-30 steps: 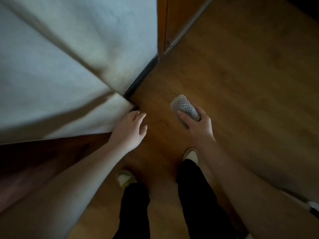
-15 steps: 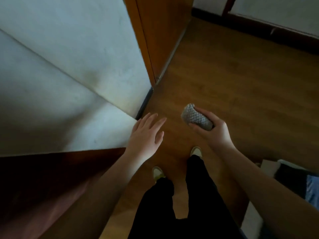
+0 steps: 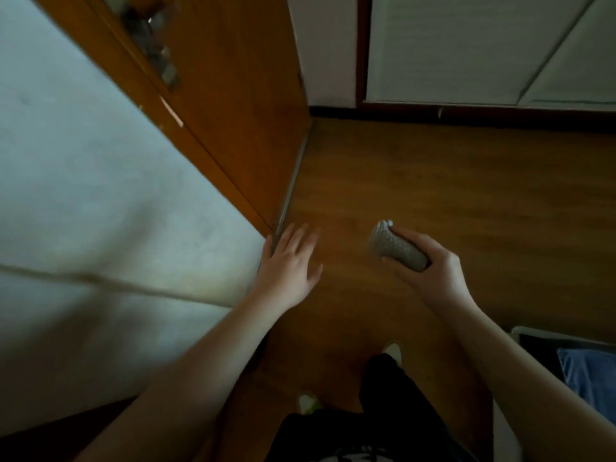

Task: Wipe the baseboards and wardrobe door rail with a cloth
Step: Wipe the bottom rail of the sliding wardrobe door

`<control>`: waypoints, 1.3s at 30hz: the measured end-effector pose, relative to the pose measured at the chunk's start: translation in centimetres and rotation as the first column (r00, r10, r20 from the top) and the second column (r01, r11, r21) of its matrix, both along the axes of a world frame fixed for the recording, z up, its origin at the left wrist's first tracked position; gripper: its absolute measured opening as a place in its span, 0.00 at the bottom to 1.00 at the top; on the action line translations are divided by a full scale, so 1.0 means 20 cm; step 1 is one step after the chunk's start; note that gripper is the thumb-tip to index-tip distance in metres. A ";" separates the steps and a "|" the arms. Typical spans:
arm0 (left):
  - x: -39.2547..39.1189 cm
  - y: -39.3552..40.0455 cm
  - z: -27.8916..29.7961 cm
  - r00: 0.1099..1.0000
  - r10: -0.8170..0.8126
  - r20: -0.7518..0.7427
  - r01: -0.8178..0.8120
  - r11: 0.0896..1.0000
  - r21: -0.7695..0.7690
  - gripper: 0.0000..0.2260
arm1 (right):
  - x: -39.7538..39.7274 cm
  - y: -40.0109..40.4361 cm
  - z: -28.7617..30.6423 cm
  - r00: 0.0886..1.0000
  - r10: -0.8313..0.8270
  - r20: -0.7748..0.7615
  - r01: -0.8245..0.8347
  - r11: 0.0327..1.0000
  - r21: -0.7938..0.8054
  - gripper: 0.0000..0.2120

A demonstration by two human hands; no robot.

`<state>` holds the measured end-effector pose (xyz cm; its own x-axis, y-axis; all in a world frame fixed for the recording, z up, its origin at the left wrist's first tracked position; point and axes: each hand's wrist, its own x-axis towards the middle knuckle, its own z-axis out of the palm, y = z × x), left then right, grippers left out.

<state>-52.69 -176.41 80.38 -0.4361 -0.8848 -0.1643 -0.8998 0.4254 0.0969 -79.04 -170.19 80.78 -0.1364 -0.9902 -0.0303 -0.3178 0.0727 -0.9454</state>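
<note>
Since a moment ago the view has tipped up, so more of the brown door [image 3: 233, 95] and the far wall now show, and both hands sit lower in the picture. The left hand [image 3: 290, 261] is flat, with its fingers straight and spread out, and it holds nothing. It hangs by the corner where the pale wall [image 3: 100, 195] meets the door. The thin metal rail [image 3: 293, 181] at the foot of the door runs down to just beside the left fingertips.

The right hand [image 3: 430, 268] has its fingers and thumb curled round a grey bumpy cloth [image 3: 396, 246], rolled into a lump. The cloth pokes out past the fingers, over the wooden floor [image 3: 466, 195], well apart from the rail. A dark baseboard [image 3: 466, 116] runs along the bottom of the far wall. Two feet in light shoes [image 3: 308, 403] and black trousers [image 3: 383, 411] show at the bottom. Something blue [image 3: 590, 375] lies at the right edge, too blurry to tell.
</note>
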 end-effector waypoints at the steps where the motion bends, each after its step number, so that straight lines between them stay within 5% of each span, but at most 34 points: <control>1: -0.06 -0.03 0.02 1.000 -0.007 -0.004 0.007 1.000 -0.012 0.29 | -0.04 -0.02 0.01 1.000 0.005 -0.013 -0.005 1.000 -0.016 0.27; 10: -0.27 -0.22 0.16 0.998 -0.047 0.032 0.050 0.991 -0.128 0.28 | -0.18 -0.28 0.10 0.999 -0.003 -0.048 -0.005 0.987 -0.161 0.27; 21: -0.13 -0.72 0.14 0.999 -0.007 -0.036 -0.001 0.977 -0.213 0.29 | -0.05 -0.72 0.14 0.996 -0.034 -0.079 0.022 0.988 -0.154 0.27; 39: 0.06 -1.85 0.01 0.997 -0.059 -0.043 0.052 0.988 -0.144 0.32 | 0.02 -1.60 0.19 0.964 -0.175 -0.199 0.154 0.981 -0.118 0.27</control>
